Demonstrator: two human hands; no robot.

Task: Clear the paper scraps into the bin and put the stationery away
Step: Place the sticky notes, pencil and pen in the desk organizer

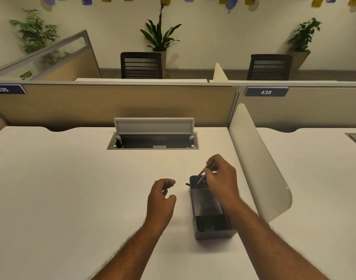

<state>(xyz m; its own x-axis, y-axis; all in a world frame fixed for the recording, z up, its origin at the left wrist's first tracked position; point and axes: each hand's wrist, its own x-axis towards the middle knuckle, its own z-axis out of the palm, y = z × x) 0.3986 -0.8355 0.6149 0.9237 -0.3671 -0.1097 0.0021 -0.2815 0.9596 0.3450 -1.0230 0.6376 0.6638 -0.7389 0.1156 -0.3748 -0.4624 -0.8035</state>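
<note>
A black desk organiser with several compartments stands on the white desk, just right of centre. My right hand hovers over its far end, fingers pinched on a thin dark pen that slants down into the far compartment. A short dark piece sticks out at the organiser's far left corner. My left hand is to the left of the organiser, just above the desk, its fingers loosely curled and holding nothing. No paper scraps or bin are in view.
An open cable hatch with a raised grey lid is set into the desk's far middle. A curved white divider rises close to the right of the organiser. Tan partition panels close the far edge. Chairs and plants stand beyond.
</note>
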